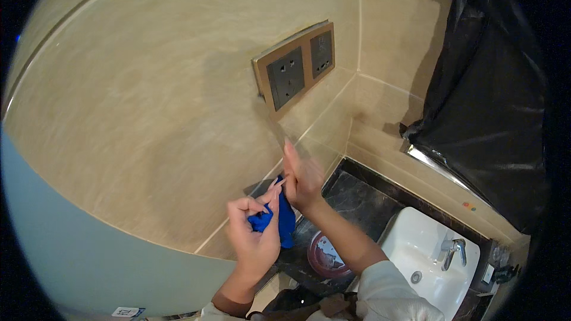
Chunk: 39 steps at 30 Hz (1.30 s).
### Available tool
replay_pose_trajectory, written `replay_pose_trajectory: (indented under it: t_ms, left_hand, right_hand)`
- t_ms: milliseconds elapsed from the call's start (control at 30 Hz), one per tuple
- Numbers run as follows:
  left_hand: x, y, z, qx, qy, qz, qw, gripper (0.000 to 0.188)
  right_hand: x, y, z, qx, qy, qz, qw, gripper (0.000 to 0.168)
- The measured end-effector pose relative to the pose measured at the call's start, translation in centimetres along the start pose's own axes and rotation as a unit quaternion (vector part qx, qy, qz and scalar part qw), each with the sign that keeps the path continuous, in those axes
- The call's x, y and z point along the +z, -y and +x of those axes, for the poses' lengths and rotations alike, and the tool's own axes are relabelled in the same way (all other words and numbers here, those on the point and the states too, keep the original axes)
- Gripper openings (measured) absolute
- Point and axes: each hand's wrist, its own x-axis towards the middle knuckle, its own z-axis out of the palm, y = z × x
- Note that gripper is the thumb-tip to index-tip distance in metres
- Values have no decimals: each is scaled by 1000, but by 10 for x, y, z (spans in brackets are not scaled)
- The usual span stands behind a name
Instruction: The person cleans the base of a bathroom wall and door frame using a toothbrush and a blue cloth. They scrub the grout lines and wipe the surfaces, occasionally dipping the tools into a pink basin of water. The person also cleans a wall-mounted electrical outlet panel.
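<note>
Bunched blue cloth (287, 227) is pinched in the fingers of my left hand (255, 236), and a longer fold hangs down beside them. My right hand (305, 183) is close on the right, its fingers raised and apart and partly blurred by motion. One of its digits points at the left fingertips; whether they touch is unclear. I see nothing held in it. Both hands are in front of the beige tiled wall (147, 120), below a brown-framed socket panel (307, 60). A reddish round basin (314, 261) with suds sits under my right forearm.
The dark marble counter (352, 194) runs along the corner. A white washbasin (401, 249) with a chrome tap (453, 254) is at lower right. Black plastic sheeting (486, 142) covers something on the right wall. A pale blue-grey surface (89, 258) curves along the lower left.
</note>
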Motion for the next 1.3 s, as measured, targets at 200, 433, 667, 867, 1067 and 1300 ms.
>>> replay_pose_trajectory:
  t_ms: [200,433,667,867,1067,1300]
  left_hand:
    - [6,11,-2,-25,12,32,999,30]
    - [6,20,-4,-7,28,68,997,31]
    - [11,6,7,59,-21,-14,998,31]
    - [24,-1,16,90,-18,-32,995,32]
    - [42,-5,39,161,-75,-49,983,36]
    - [59,2,54,170,-53,-57,982,35]
  right_hand:
    - [0,-3,-5,16,10,-9,1000,53]
    - [-15,-12,-31,47,39,35,998,54]
    - [-67,-15,-12,-44,74,101,991,48]
    - [-106,5,66,-41,195,132,971,45]
    - [-114,13,135,194,244,227,923,35]
    - [-116,1,178,81,224,-19,971,12]
